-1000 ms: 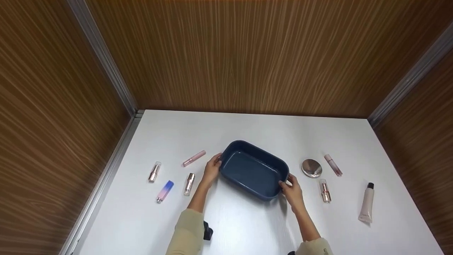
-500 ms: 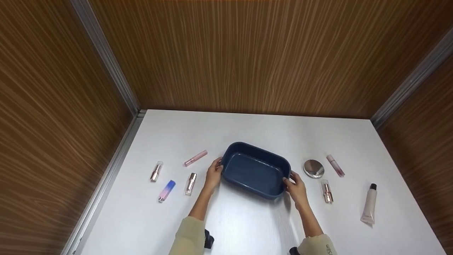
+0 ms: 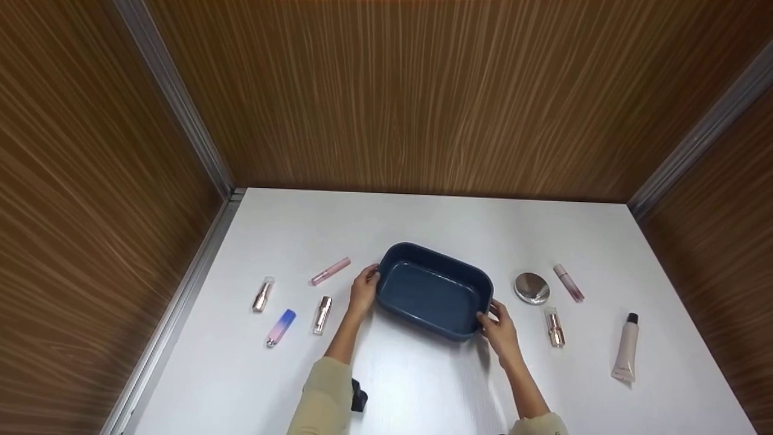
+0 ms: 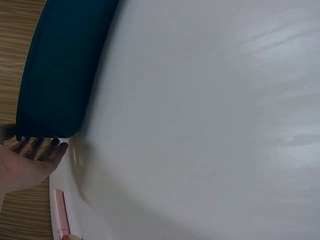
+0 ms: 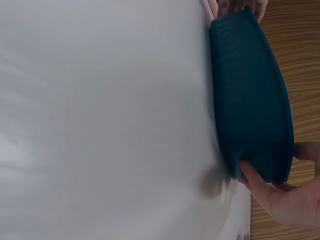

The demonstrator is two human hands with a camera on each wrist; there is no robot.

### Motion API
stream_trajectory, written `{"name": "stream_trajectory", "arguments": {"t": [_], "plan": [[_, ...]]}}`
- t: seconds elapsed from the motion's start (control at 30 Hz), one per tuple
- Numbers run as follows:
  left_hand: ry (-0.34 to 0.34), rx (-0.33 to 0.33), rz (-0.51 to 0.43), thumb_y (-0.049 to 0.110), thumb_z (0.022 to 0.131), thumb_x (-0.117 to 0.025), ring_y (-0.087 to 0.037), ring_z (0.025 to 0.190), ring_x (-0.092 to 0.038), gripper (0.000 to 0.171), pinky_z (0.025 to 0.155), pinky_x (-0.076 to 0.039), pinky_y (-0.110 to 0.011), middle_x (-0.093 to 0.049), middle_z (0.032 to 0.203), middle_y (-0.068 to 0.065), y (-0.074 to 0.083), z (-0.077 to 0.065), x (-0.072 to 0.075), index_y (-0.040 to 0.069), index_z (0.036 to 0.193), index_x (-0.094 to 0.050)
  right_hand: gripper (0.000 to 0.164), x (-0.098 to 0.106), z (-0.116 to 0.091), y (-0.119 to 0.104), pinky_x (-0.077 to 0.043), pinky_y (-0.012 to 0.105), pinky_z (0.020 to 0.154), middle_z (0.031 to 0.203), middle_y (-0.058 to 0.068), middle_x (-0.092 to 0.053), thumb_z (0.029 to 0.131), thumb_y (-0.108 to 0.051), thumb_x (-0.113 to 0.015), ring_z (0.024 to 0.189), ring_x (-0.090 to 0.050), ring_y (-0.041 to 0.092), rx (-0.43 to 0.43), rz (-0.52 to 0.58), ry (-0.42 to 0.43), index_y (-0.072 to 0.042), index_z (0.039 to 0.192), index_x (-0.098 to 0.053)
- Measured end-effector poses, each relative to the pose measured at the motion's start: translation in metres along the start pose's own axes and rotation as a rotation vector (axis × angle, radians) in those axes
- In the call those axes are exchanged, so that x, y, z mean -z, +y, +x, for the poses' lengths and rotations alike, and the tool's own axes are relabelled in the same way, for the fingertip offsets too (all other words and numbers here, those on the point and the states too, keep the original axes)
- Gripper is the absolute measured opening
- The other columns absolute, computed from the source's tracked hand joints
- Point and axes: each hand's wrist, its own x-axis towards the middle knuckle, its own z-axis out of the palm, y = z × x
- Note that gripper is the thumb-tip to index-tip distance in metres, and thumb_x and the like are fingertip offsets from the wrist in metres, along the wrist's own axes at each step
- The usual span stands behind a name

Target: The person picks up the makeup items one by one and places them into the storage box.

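A dark blue, round-cornered rectangular dish (image 3: 432, 296) is lying slantwise over the middle of a glossy white tabletop (image 3: 416, 386); whether its base is touching the surface is hard to tell. A bare left hand (image 3: 363, 293) is gripping the dish's left end, fingers curling against the outside, and a bare right hand (image 3: 500, 332) is pinching its right end, thumb over the rim. Light is glaring off the tabletop on the dish's near side, and shadow is falling beside its right end.

Well behind the dish, a brown wood-grain back panel (image 3: 398, 103) is rising from the table's far edge. Matching side panels are standing far to its left (image 3: 78, 181) and right (image 3: 737, 241), with grey metal strips running up both corners.

Left of the dish, a slim pink tube (image 3: 330, 271), two rose-gold lipsticks with clear ends and a blue-to-pink lipstick case (image 3: 281, 328) are lying apart. To its right, a round mirrored compact (image 3: 532, 288), a pink gloss tube (image 3: 569, 283), another rose-gold lipstick (image 3: 554, 327) and a black-capped pale squeeze tube (image 3: 625, 347) are resting.
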Motion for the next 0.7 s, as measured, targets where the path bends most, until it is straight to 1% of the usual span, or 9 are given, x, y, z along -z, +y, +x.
{"name": "stream_trajectory", "arguments": {"t": [0.03, 0.1, 0.17, 0.27, 0.37, 0.4, 0.47, 0.6, 0.7], "plan": [[0.000, 0.001, 0.013, 0.025, 0.094, -0.052, -0.025, 0.102, -0.056, 0.036, 0.083, -0.044, -0.035, -0.061, 0.114, -0.011, 0.007, -0.002, 0.002, 0.007, 0.124, -0.057, 0.051, -0.001, -0.001, 0.000, -0.047, 0.039, 0.083, 0.136, 0.032, -0.033, 0.093, -0.007, -0.049, 0.116, -0.044, 0.043, -0.001, -0.004, -0.005, 0.009, 0.137, -0.028], [-0.010, 0.016, 0.008, 0.029, 0.094, -0.052, -0.020, 0.099, -0.056, 0.035, 0.081, -0.043, -0.031, -0.062, 0.109, -0.006, 0.024, -0.009, 0.007, 0.010, 0.122, -0.059, 0.051, -0.002, -0.002, 0.001, -0.046, 0.040, 0.085, 0.136, 0.032, -0.033, 0.093, -0.006, -0.048, 0.116, -0.043, 0.043, -0.001, -0.009, -0.009, 0.008, 0.138, -0.027], [0.007, -0.020, -0.009, 0.032, 0.093, -0.052, -0.014, 0.092, -0.056, 0.033, 0.075, -0.042, -0.025, -0.063, 0.102, -0.001, 0.038, -0.017, 0.010, 0.012, 0.118, -0.062, 0.051, -0.002, -0.002, 0.002, -0.046, 0.040, 0.086, 0.136, 0.032, -0.032, 0.093, -0.006, -0.047, 0.117, -0.043, 0.044, 0.000, -0.007, -0.007, 0.008, 0.138, -0.027], [0.003, 0.005, -0.047, 0.027, 0.094, -0.051, -0.017, 0.094, -0.055, 0.032, 0.078, -0.042, -0.029, -0.062, 0.104, -0.005, 0.088, -0.037, 0.019, 0.008, 0.118, -0.061, 0.050, -0.001, -0.001, 0.002, -0.046, 0.041, 0.085, 0.136, 0.032, -0.033, 0.094, -0.007, -0.047, 0.117, -0.043, 0.043, 0.002, -0.012, -0.006, 0.007, 0.138, -0.028], [-0.004, 0.064, -0.070, 0.011, 0.095, -0.047, -0.031, 0.102, -0.053, 0.032, 0.086, -0.041, -0.042, -0.058, 0.114, -0.020, 0.140, -0.058, 0.026, -0.006, 0.121, -0.054, 0.048, -0.001, 0.001, 0.002, -0.046, 0.041, 0.085, 0.136, 0.032, -0.033, 0.094, -0.006, -0.046, 0.116, -0.043, 0.044, 0.007, -0.002, -0.009, 0.007, 0.137, -0.030], [0.002, 0.101, -0.060, 0.005, 0.095, -0.045, -0.036, 0.106, -0.051, 0.031, 0.088, -0.039, -0.044, -0.054, 0.117, -0.026, 0.162, -0.066, 0.029, -0.011, 0.120, -0.052, 0.048, 0.000, 0.002, 0.002, -0.046, 0.041, 0.085, 0.136, 0.032, -0.033, 0.094, -0.006, -0.046, 0.116, -0.043, 0.043, 0.006, 0.003, -0.011, 0.007, 0.137, -0.031], [0.015, 0.125, -0.068, -0.001, 0.094, -0.043, -0.040, 0.109, -0.048, 0.031, 0.091, -0.037, -0.046, -0.051, 0.119, -0.030, 0.186, -0.077, 0.031, -0.015, 0.121, -0.048, 0.046, 0.001, 0.004, 0.002, -0.046, 0.041, 0.085, 0.135, 0.033, -0.033, 0.094, -0.006, -0.046, 0.116, -0.043, 0.044, 0.008, 0.022, -0.016, 0.007, 0.136, -0.032], [0.033, 0.104, -0.094, -0.003, 0.093, -0.042, -0.042, 0.111, -0.046, 0.031, 0.093, -0.036, -0.046, -0.049, 0.121, -0.032, 0.208, -0.091, 0.035, -0.018, 0.120, -0.047, 0.045, 0.002, 0.006, 0.002, -0.045, 0.042, 0.087, 0.135, 0.033, -0.033, 0.095, -0.005, -0.045, 0.117, -0.042, 0.044, 0.003, 0.049, -0.020, 0.008, 0.136, -0.032], [0.054, 0.098, -0.113, -0.003, 0.093, -0.043, -0.043, 0.111, -0.046, 0.031, 0.094, -0.035, -0.049, -0.049, 0.121, -0.032, 0.206, -0.095, 0.035, -0.018, 0.120, -0.047, 0.046, 0.000, 0.006, 0.002, -0.044, 0.043, 0.088, 0.135, 0.033, -0.034, 0.095, -0.005, -0.045, 0.117, -0.042, 0.044, 0.000, 0.072, -0.018, 0.009, 0.137, -0.031]]}}
